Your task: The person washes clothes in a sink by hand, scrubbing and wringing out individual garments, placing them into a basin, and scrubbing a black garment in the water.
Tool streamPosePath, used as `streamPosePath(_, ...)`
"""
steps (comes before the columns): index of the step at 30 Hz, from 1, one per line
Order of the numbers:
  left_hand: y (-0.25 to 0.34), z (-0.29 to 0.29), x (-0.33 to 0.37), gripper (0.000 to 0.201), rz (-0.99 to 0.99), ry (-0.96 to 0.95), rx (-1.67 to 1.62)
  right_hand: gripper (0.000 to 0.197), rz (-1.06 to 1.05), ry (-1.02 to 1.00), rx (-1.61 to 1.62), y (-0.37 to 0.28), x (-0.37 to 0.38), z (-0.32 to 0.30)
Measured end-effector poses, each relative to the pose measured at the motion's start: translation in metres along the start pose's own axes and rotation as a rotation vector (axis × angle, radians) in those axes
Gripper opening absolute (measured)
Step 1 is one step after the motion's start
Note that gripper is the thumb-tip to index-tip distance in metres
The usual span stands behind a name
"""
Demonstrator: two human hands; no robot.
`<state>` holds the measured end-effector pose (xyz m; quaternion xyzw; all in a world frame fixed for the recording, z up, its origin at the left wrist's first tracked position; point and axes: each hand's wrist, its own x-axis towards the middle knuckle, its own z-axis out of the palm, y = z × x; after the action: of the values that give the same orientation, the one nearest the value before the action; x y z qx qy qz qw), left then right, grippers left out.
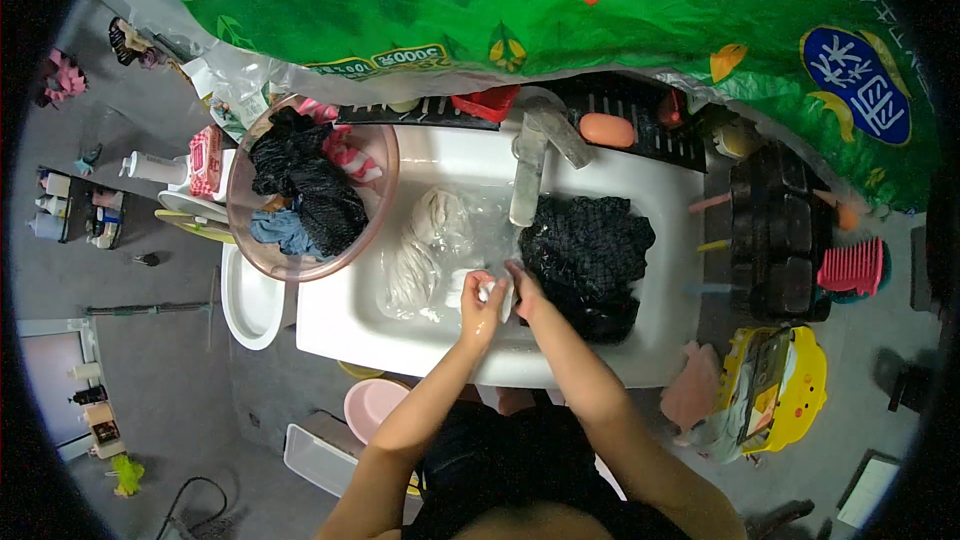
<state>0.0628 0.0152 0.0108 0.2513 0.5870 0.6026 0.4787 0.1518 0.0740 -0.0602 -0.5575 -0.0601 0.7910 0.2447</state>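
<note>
Over the white sink (350, 325), my left hand (481, 310) is closed on a small white cloth (507, 297). My right hand (527, 296) grips the same cloth from its other side, fingers bent. Left of the hands, a bunched cream garment (420, 255) lies in shallow water. Dark, crinkled wet clothing (585, 250) fills the right part of the basin. Above the hands stands the grey faucet (530, 175). Part of the white cloth is hidden by my fingers.
A translucent pink basin (385, 210) with black, red and blue clothes sits on the sink's left corner. An orange bar of soap (607, 130) rests behind the faucet. Green plastic packaging (400, 0) hangs along the top. At right are a pink comb (852, 267) and a yellow basket (808, 390).
</note>
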Motion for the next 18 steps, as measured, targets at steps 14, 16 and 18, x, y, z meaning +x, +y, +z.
streamPosePath(14,-0.055,-0.055,0.062,0.049,0.52,-0.252,1.35,0.031,-0.937,0.417,-1.128,0.026,0.023,-0.024)
streamPosePath(16,-0.065,-0.052,0.065,0.05,0.458,-0.266,1.358,0.035,-0.989,0.328,-1.172,0.03,0.042,-0.041)
streamPosePath(18,-0.06,-0.079,0.068,0.044,0.57,-0.208,1.298,0.034,-0.597,0.238,-1.05,0.021,0.023,-0.002)
